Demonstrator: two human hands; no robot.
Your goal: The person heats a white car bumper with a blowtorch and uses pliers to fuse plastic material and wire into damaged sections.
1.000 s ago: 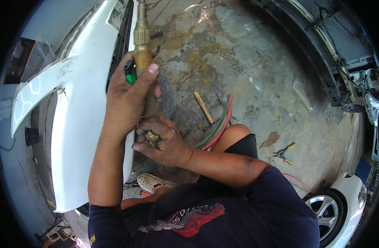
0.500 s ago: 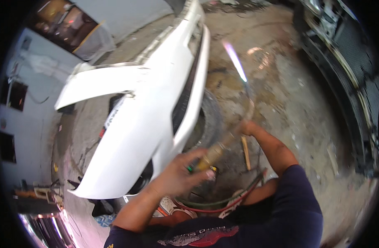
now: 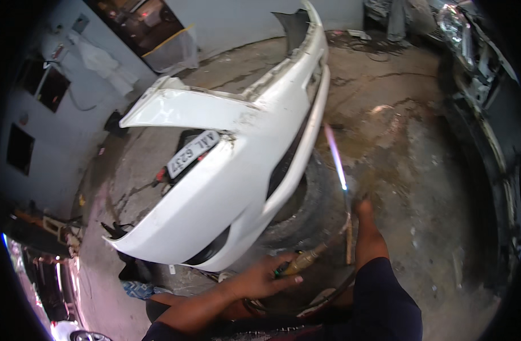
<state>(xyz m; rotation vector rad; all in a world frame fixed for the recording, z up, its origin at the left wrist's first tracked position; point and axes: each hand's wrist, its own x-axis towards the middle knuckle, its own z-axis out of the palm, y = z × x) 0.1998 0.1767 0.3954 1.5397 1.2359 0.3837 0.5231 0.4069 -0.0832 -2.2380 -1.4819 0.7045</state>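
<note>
My left hand (image 3: 266, 277) is wrapped around the brass handle of a gas torch (image 3: 304, 260), with a green knob beside its fingers. The torch's thin neck runs up and right to a lit tip. From there a long white-violet flame (image 3: 336, 157) points away from me, beside the lower edge of a white car bumper (image 3: 215, 176). My right hand (image 3: 363, 207) reaches forward just right of the torch neck. Its fingers are blurred, and whether they touch anything is unclear. A wooden tool handle (image 3: 349, 244) lies beneath the torch neck, near my right forearm.
The bumper rests on a tyre (image 3: 311, 213) on the stained concrete floor. A licence plate (image 3: 193, 153) lies behind it. To the right stands a car's dismantled front end (image 3: 488, 96). Hoses (image 3: 329, 298) run close to my feet.
My right hand has come off the torch neck and moved to its right. My left hand keeps the torch. The view has shifted, so the bumper appears lower and farther right.
</note>
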